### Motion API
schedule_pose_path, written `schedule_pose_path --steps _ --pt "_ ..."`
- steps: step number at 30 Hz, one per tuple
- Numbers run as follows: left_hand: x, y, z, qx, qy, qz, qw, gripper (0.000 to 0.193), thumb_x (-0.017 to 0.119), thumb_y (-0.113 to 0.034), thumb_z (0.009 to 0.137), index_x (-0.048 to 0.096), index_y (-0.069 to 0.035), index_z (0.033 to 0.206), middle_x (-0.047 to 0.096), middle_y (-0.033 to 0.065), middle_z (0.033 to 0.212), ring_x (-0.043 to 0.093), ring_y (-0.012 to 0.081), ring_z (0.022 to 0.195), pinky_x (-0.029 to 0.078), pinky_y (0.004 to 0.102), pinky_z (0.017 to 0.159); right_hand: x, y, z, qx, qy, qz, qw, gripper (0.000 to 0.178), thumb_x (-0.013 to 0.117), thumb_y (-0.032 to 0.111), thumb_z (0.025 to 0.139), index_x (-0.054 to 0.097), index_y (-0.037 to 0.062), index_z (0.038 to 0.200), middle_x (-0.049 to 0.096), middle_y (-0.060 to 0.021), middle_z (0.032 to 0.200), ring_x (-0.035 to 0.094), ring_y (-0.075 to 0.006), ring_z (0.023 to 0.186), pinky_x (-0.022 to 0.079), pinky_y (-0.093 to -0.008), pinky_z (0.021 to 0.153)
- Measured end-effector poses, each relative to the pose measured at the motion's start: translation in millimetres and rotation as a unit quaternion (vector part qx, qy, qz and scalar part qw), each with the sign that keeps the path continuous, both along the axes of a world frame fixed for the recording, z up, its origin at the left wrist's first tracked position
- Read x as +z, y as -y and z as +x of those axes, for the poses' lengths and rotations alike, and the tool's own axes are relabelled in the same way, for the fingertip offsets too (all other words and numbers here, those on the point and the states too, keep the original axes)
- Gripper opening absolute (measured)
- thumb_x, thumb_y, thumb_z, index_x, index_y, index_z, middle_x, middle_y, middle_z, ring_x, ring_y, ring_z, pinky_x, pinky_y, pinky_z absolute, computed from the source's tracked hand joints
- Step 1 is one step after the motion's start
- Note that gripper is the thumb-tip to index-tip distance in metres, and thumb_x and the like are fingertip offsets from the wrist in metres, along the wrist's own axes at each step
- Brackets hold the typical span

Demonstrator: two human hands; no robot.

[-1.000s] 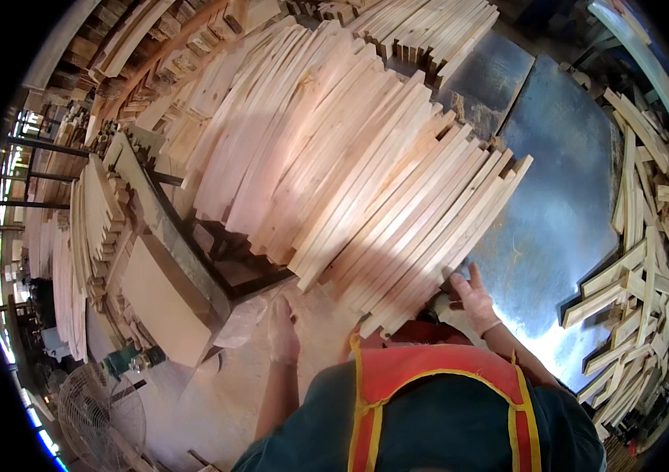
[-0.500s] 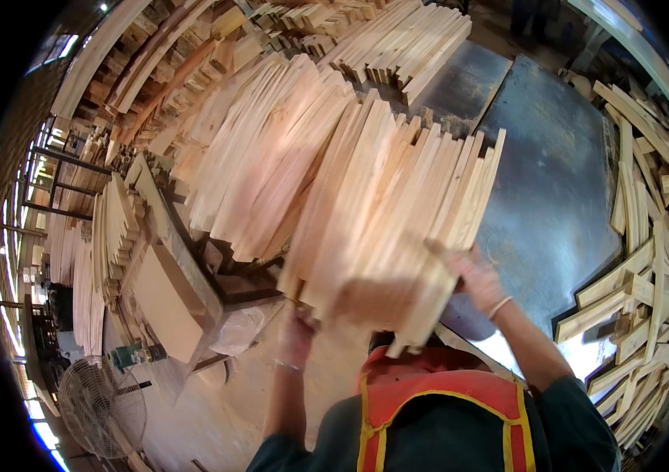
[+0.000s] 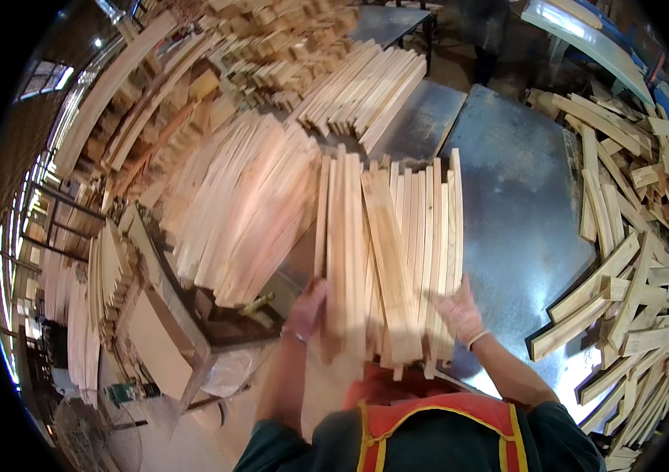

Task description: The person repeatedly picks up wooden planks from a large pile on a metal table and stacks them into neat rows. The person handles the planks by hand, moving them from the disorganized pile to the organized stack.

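A wide bundle of pale wooden strips (image 3: 342, 252) lies lengthwise in front of me, its near ends reaching over my apron. One broader strip (image 3: 388, 259) rests slantwise on top of it. My left hand (image 3: 305, 308) is closed against the bundle's left side near the close end, its fingertips partly hidden by the wood. On the opposite side my right hand (image 3: 460, 315) clasps the edge, thumb across the top of the outer strips and fingers along their side. Both hands touch the wood and hold the bundle between them.
A second pile of strips (image 3: 248, 212) sits left of the bundle, and another stack (image 3: 362, 90) lies beyond. The dark metal tabletop (image 3: 519, 189) extends to the right, beside a heap of offcuts (image 3: 641, 291). A fan (image 3: 91, 440) stands at lower left.
The bundle has swung from a rightward slant to nearly straight ahead, both hands still on its sides. The broader top strip now lies askew. My view has shifted too.
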State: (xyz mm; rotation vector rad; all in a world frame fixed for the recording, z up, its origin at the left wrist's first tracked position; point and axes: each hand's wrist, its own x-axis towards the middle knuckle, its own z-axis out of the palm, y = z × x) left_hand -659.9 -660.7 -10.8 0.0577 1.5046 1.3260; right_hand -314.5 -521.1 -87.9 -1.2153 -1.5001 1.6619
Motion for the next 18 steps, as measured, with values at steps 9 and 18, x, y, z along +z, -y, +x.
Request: schedule_pose_path --steps 9,18 --pt "38.9 -53.0 97.4 -0.282 -0.265 -0.014 0.922 0.096 0.084 -0.028 0.085 0.033 -0.003 0.162 0.062 0.0155 0.140 0.061 0.0273 0.129 0.047 0.0396 0.112 38.4 -21.3 77.6 -0.117 0.043 -0.160 0.979 0.087 0.075 0.003 0.084 0.026 -0.0041 0.156 0.062 -0.0186 0.138 0.059 -0.0270 0.129 0.047 -0.0351 0.112" --pt "7.4 -279.2 57.7 -0.395 -0.325 -0.011 0.859 0.090 0.083 -0.045 0.084 0.046 -0.001 0.152 0.063 0.0234 0.144 0.062 0.0364 0.133 0.051 0.0455 0.109 68.9 -189.0 44.0 -0.225 -0.042 -0.124 0.965 0.074 0.062 -0.004 0.086 0.039 0.0034 0.156 0.068 -0.0138 0.127 0.068 -0.0245 0.109 0.058 -0.0369 0.093"
